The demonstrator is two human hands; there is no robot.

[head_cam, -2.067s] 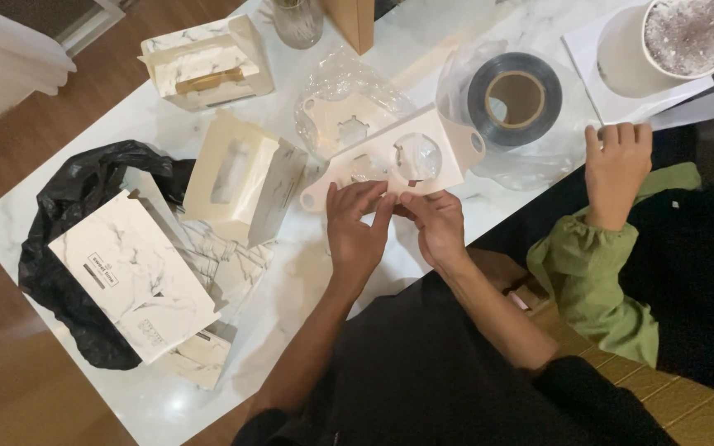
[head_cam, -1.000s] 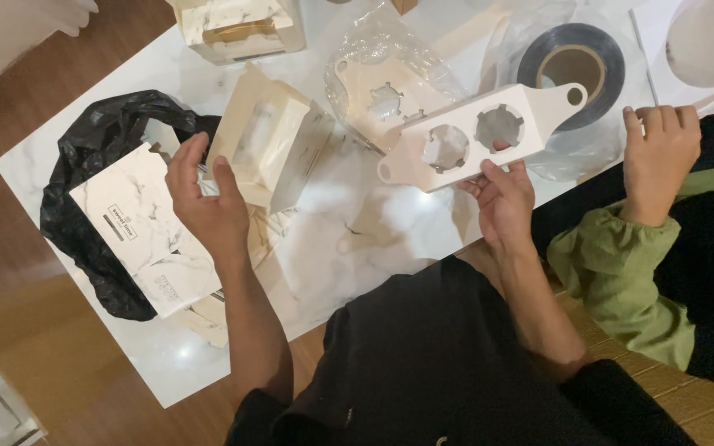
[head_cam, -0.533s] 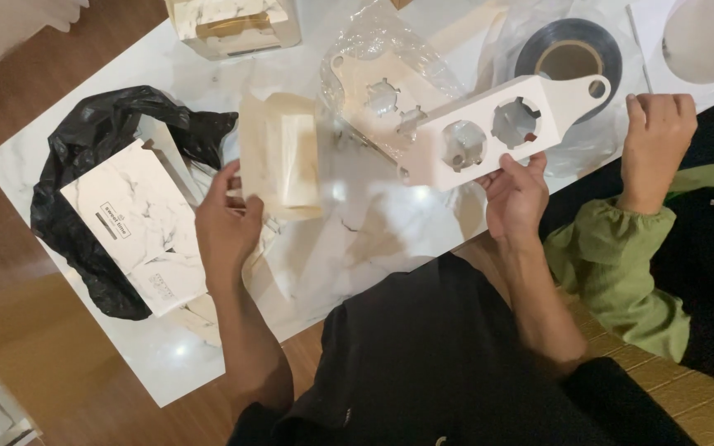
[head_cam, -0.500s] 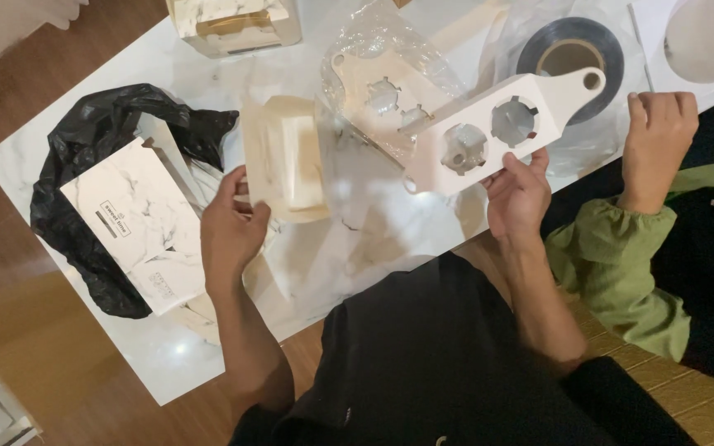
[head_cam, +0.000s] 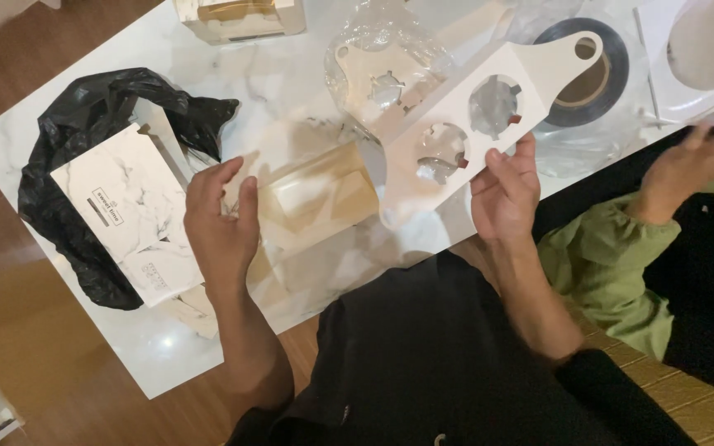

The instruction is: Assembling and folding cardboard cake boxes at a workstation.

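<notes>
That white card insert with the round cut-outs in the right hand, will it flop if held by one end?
The flat white card insert with round cut-outs probably stays fairly stiff: the right hand grips one edge and it spans straight. It looks thin, so likely light. The holes may weaken it; it could crease.

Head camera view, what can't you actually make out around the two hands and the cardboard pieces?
- Cream window box, head view: motion-blurred; the left hand covers its near end, so the grip is unclear.
- White cardboard insert: its lower edge is hidden by the right hand.
- Tape roll: partly behind the insert.
- Another person's hand: blurred.
</notes>
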